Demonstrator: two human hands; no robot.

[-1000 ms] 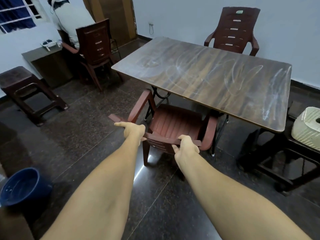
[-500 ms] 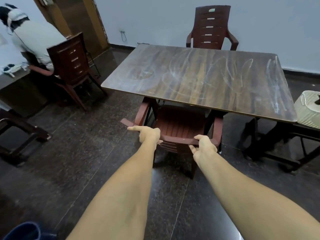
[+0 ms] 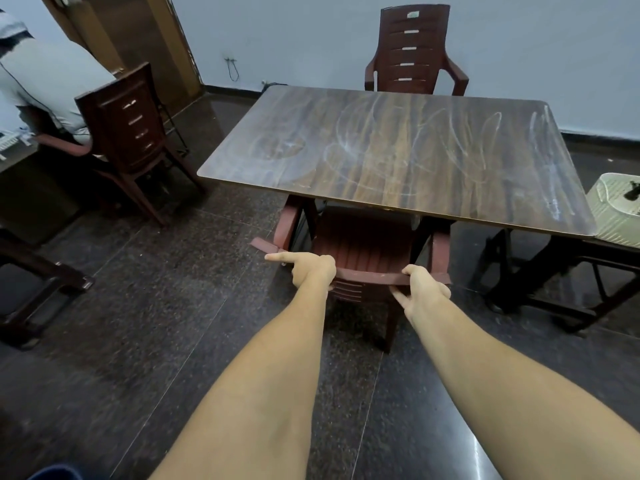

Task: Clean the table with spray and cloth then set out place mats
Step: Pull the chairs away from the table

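Both arms stretched forward, near straight. The left hand (image 3: pixel 313 271) grasps the chair (image 3: pixel 363 240) by its top rail, fingers curled over, index stuck out toward 9 o'clock; the right hand (image 3: pixel 424 289) grasps the same rail at 3 o'clock of it, thumb on top, one finger pointing down. At 12 o'clock is the table (image 3: pixel 398 150), white streaks on top, chair seat partly under its near edge.

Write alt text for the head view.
The left hand and right hand grip the back rail of a chair tucked partly under a smeared wooden table. A second chair stands at the far side; a person sits at far left.
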